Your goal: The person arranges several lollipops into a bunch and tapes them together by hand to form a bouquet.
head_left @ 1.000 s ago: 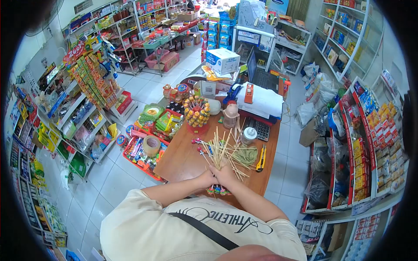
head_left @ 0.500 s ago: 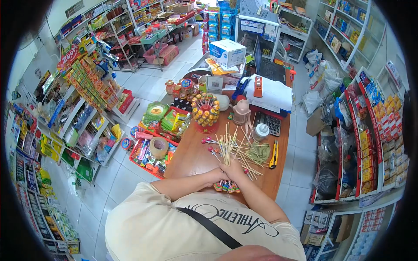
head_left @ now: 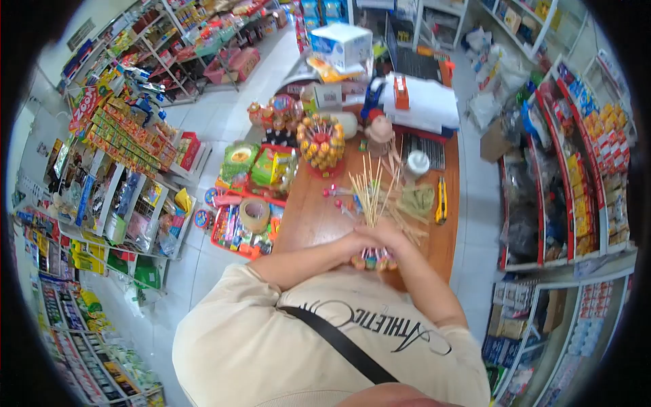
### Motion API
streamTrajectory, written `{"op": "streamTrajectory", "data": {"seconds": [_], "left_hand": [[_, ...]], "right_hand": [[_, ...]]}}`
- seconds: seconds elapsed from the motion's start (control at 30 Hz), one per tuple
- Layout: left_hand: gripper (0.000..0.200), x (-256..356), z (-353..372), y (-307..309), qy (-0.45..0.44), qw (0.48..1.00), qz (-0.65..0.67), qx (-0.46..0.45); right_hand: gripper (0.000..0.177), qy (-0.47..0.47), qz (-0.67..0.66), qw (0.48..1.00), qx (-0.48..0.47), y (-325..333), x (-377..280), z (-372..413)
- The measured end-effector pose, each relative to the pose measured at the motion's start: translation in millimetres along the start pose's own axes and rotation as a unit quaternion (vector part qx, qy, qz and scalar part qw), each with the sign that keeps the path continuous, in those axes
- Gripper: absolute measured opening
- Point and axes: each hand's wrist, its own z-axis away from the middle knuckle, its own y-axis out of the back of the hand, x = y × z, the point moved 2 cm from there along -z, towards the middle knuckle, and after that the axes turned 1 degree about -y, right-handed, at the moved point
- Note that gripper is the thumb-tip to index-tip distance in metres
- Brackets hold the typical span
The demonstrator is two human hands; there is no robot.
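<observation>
A single camera sits on the person's head and looks forward and steeply down through a fisheye lens, so the picture is a circle with dark corners. It is close to the body: the person's own shirt [head_left: 271,339] fills the lower edge. Near the centre, the left hand [head_left: 354,243] and right hand [head_left: 392,234] meet on a bunch of lollipops [head_left: 371,260] over the worktop [head_left: 305,224]. Farther off, the floor [head_left: 224,122] and the shop shelves [head_left: 115,176] curve round the rim.

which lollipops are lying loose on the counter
The two lollipops lying flat on the counter, just beyond the hands. The rest are in the bunch held by the left hand and right hand, or on the round stand.
</observation>
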Motion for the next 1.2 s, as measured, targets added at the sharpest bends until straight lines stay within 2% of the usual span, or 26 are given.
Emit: {"op": "streamTrajectory", "data": {"seconds": [0.03,0.07,0.1,0.13,0.17,0.2,0.23,0.3,0.37,0.4,0.5,0.53,0.57,0.63,0.67,0.77,0.8,0.9,0.93,1.03,1.07,1.2], "left_hand": [[0.023,5.2,5.1,-2.5,0.07,0.997,0.001,0.035],[0.022,17.5,11.6,-9.9,0.059,0.998,0.018,0.03],[0.021,20.9,13.4,-13.2,0.053,0.997,0.039,0.028],[0.021,-2.6,-3.8,4.0,0.034,0.998,0.047,0.019],[0.022,0.5,-4.6,7.3,0.066,0.995,0.069,0.019],[0.025,-8.2,-14.4,16.1,0.108,0.99,0.084,0.035],[0.027,-3.1,-13.6,13.6,0.078,0.991,0.107,0.023],[0.03,16.4,-3.6,2.8,0.039,0.988,0.15,0.008],[0.03,29.2,1.4,-1.3,0.021,0.982,0.186,0.005],[0.029,19.5,-6.7,8.3,-0.037,0.981,0.188,0.037],[0.027,26.1,-2.2,15.9,-0.064,0.95,0.302,0.041],[0.031,30.2,1.6,21.9,-0.048,0.935,0.342,0.075],[0.034,44.0,9.3,16.4,-0.092,0.924,0.369,0.041],[0.042,75.5,27.0,3.4,-0.175,0.894,0.412,-0.027],[0.053,85.6,28.3,3.7,-0.217,0.886,0.409,0.0],[0.053,115.3,39.8,-8.3,-0.276,0.867,0.408,-0.078],[0.052,120.2,42.9,-8.1,-0.28,0.88,0.373,-0.093],[0.048,123.6,49.4,-13.3,-0.28,0.861,0.423,-0.033],[0.043,125.0,51.5,-22.8,-0.261,0.864,0.43,0.022],[0.039,117.7,49.9,-21.0,-0.247,0.826,0.504,-0.059],[0.035,119.5,50.5,-27.4,-0.253,0.852,0.457,0.026],[0.031,116.0,38.1,-19.2,-0.197,0.832,0.515,-0.063]], "right_hand": [[0.037,0.035,-0.027,0.999,-0.009,-0.1,-1.8,-0.8],[0.041,0.064,-0.059,0.996,-0.016,0.9,2.4,-4.1],[0.046,0.03,-0.023,0.999,-0.033,4.6,21.6,-13.9],[0.047,-0.01,-0.079,0.995,-0.063,7.1,33.0,-22.0],[0.044,-0.077,-0.063,0.992,-0.079,11.4,11.9,-16.1],[0.043,-0.032,-0.099,0.99,-0.093,9.8,15.0,-21.2],[0.042,0.023,-0.127,0.986,-0.103,12.5,15.3,-27.3],[0.038,-0.05,-0.174,0.973,-0.143,19.6,-0.2,-27.1],[0.039,-0.117,-0.211,0.964,-0.108,26.3,-25.9,-21.1],[0.04,-0.146,-0.229,0.958,-0.094,29.5,-32.5,-20.9],[0.042,0.017,-0.193,0.981,-0.033,57.8,-36.6,-28.2],[0.04,0.087,-0.172,0.981,-0.004,65.1,-43.9,-22.7],[0.038,0.157,-0.153,0.975,0.025,71.0,-55.5,-12.6],[0.035,0.291,-0.103,0.949,0.064,72.1,-77.8,3.0],[0.035,0.353,-0.072,0.93,0.074,70.1,-87.6,10.0],[0.036,0.478,0.053,0.87,0.109,53.3,-123.1,36.5],[0.038,0.505,0.1,0.849,0.122,45.5,-133.6,41.9],[0.039,0.587,0.16,0.784,0.122,29.5,-153.9,45.2],[0.038,0.592,0.16,0.78,0.124,25.5,-157.0,48.1],[0.032,0.605,0.16,0.772,0.109,22.4,-161.4,43.2],[0.031,0.6,0.152,0.779,0.102,24.6,-162.6,43.1],[0.023,0.565,0.102,0.813,0.095,26.9,-162.7,39.7]]}}
